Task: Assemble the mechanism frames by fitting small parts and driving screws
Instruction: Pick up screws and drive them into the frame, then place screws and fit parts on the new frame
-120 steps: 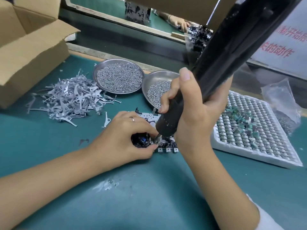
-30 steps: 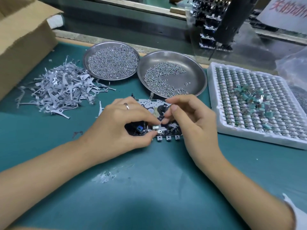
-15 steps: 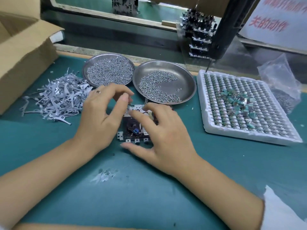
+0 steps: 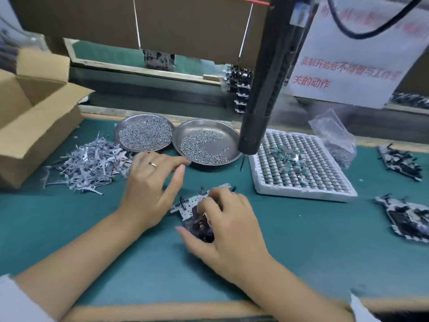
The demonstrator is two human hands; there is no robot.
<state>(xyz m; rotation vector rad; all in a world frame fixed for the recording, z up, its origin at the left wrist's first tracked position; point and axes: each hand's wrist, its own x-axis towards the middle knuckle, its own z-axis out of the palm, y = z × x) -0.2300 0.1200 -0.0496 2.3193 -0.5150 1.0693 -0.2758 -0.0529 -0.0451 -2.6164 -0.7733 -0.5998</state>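
The right hand (image 4: 228, 225) gripped the mechanism frame (image 4: 197, 206) mid-desk while the left hand (image 4: 151, 182) hovered beside it, fingers released.

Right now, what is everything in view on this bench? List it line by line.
Mechanism frame: one, silver and black, bench centre, under right hand.
Finished frames: two, far right.
Screw dishes: two, steel, side by side at back.
Metal levers: one pile, grey, left.
Parts tray: one, white, right.
Electric screwdriver: one, black, hanging.
Cardboard box: one, open, far left.
Plastic bag: one, clear, behind tray.
Left hand: open, hovering.
Right hand: gripping the frame.
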